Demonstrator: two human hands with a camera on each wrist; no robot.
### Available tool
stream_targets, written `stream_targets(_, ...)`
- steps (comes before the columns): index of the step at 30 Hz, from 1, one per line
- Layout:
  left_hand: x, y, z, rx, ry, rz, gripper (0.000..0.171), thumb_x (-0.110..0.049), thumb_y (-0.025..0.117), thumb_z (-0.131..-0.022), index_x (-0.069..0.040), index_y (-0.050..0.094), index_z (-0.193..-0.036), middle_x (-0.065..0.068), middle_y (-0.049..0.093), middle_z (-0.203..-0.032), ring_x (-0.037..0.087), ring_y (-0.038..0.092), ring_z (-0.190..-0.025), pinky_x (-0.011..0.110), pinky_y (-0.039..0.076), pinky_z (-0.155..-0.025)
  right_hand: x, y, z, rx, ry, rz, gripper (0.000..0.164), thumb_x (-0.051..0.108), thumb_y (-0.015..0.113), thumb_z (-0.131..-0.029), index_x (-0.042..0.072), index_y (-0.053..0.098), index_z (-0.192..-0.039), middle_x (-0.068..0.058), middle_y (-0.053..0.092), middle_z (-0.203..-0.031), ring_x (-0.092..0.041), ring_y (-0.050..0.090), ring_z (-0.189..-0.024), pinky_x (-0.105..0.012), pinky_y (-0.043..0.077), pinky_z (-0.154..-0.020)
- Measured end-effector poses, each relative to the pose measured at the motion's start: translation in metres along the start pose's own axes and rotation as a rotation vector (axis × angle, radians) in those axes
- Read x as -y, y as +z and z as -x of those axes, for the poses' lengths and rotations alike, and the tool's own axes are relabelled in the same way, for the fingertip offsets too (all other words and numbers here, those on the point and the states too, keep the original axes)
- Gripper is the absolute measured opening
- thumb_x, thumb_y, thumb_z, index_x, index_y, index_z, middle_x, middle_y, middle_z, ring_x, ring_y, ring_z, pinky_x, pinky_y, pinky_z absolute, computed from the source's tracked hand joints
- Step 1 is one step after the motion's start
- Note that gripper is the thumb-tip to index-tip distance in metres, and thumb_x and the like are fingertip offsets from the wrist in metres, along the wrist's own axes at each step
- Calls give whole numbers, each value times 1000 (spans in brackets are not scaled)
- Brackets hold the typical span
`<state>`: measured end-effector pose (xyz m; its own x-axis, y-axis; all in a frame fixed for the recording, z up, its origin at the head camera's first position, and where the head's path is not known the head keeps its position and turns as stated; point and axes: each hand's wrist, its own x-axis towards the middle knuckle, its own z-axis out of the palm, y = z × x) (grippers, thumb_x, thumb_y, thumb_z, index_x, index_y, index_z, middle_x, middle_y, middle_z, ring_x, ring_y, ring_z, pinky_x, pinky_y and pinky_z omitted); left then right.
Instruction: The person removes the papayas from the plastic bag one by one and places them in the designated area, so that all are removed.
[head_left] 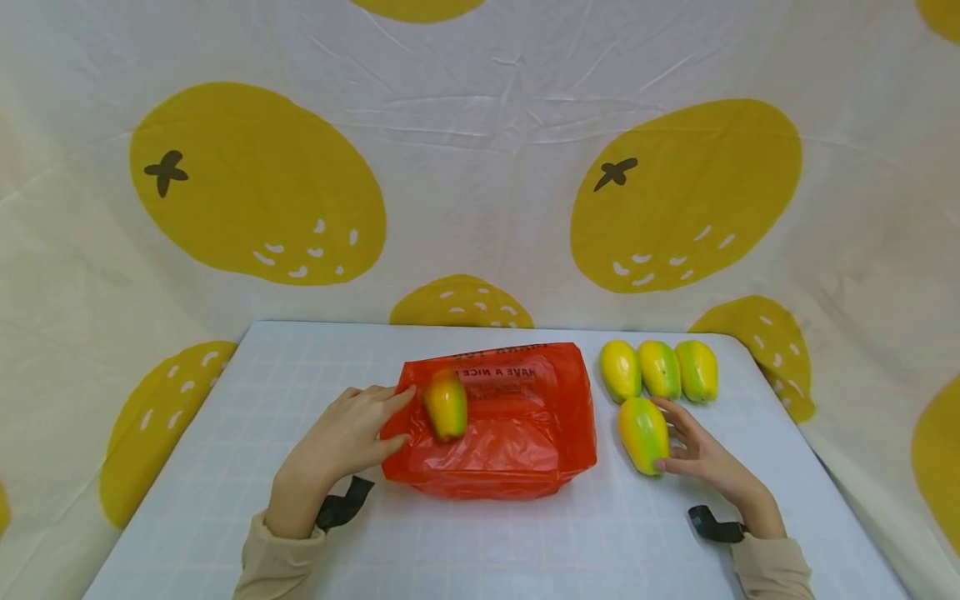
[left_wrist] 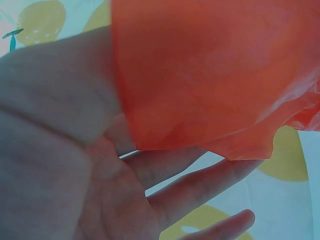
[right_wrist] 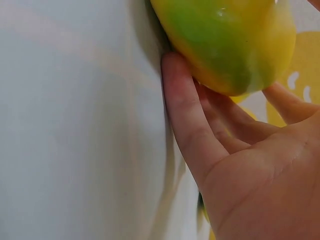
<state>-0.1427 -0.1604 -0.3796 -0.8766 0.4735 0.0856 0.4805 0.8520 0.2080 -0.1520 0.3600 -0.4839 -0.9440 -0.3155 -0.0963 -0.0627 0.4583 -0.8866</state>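
A red plastic bag lies on the table with white-and-dark print on it. One glossy yellow-green fruit, a smooth oval, shows within the bag's outline on its left part. At the bag's left edge is my left hand, its fingers extended; in the left wrist view the red film hangs across the palm side and covers part of the fingers. To the right of the bag, my right hand holds another such fruit between thumb and fingers. In the right wrist view its thumb lies against the fruit's underside.
Three more yellow-green fruits stand side by side at the back right, just beyond the held one. Behind the table hangs a white cloth printed with large yellow fruit shapes. Dark straps circle both wrists.
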Motion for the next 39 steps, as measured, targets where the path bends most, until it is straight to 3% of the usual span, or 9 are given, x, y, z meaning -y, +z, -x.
stream_targets(7, 0, 0, 0, 1, -3, 4, 60, -29, 77, -85, -2, 60, -135, 17, 65, -127, 35, 60, -115, 56, 46, -96, 0, -1, 0, 0, -23, 24, 91, 12, 74, -88, 12, 16, -157, -28, 24, -154, -46, 36, -129, -51, 48, -96)
stream_targets(11, 0, -1, 1, 9, -3, 5, 59, -28, 77, -86, -2, 60, -136, 18, 64, -127, 35, 60, -115, 56, 46, -96, -2, -2, -1, 3, -29, 26, 91, 12, 74, -88, 13, 16, -158, -27, 25, -154, -45, 37, -129, -36, 49, -94)
stream_targets(14, 0, -1, 1, 9, -5, 8, 59, -28, 77, -86, -2, 59, -136, 17, 64, -128, 35, 60, -116, 56, 46, -96, -3, -4, 0, -1, -37, 25, 89, 12, 74, -88, 16, 18, -158, -25, 26, -154, -31, 43, -127, -26, 49, -90)
stream_targets(18, 0, 0, 2, 8, -7, 8, 60, -29, 77, -85, -2, 59, -136, 17, 64, -128, 35, 60, -116, 56, 45, -96, -3, -8, 2, -5, -81, 4, 84, 9, 71, -90, 12, 19, -157, -23, 27, -154, -6, 49, -119, -23, 50, -89)
stream_targets(21, -1, 0, 1, 11, -12, 10, 61, -30, 77, -85, -2, 59, -136, 17, 64, -128, 35, 60, -116, 56, 45, -97, -3, -10, 4, -11, -127, -2, 81, 5, 69, -91, 7, 20, -156, -25, 28, -153, 0, 49, -119, -21, 48, -90)
stream_targets(24, -1, -1, 1, 13, -12, 8, 60, -29, 77, -85, -2, 59, -136, 17, 64, -128, 35, 59, -116, 56, 45, -97, -1, -11, 5, -35, -168, 30, 79, 4, 70, -91, 4, 23, -155, -25, 31, -152, 0, 49, -122, -16, 44, -95)
stream_targets(31, -2, -1, 1, 23, -19, 10, 61, -30, 77, -85, -2, 59, -136, 17, 64, -128, 34, 59, -116, 56, 45, -97, 9, -15, 8, -113, -279, 99, 73, -1, 72, -88, 0, 33, -150, -24, 41, -145, -16, 47, -127, -10, 38, -98)
stream_targets(39, -2, 0, 0, 21, -16, 4, 62, -30, 77, -85, -2, 59, -137, 17, 64, -128, 34, 59, -116, 56, 45, -97, 15, -17, 7, -187, -356, 129, 67, -6, 71, -86, 0, 41, -146, -22, 46, -142, -12, 48, -126, -10, 38, -99)
